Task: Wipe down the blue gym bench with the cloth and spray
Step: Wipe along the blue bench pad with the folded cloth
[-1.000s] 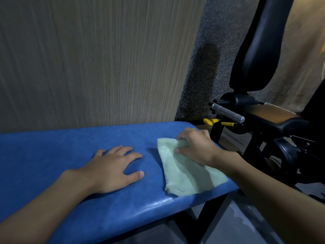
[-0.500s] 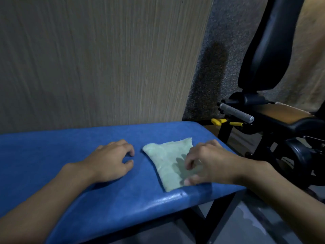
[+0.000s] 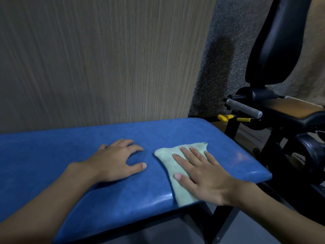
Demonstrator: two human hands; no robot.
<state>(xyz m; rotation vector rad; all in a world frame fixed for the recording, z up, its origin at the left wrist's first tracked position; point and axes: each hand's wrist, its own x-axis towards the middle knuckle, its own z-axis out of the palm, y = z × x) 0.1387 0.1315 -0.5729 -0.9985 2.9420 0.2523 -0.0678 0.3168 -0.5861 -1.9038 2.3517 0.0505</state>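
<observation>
The blue padded gym bench runs across the lower half of the head view. A pale green cloth lies flat near its right end, one corner hanging over the front edge. My right hand presses on the cloth with straight, spread fingers. My left hand rests on the bare blue pad just left of the cloth, fingers loosely bent and holding nothing. No spray bottle is in view.
A wood-grain wall panel stands right behind the bench. A black exercise machine with a grey handle and yellow levers stands close to the bench's right end. Grey floor lies below.
My right hand went from curled at the cloth's far edge to flat on it, dragging the cloth toward me and left. My left hand's fingers drew in a little.
</observation>
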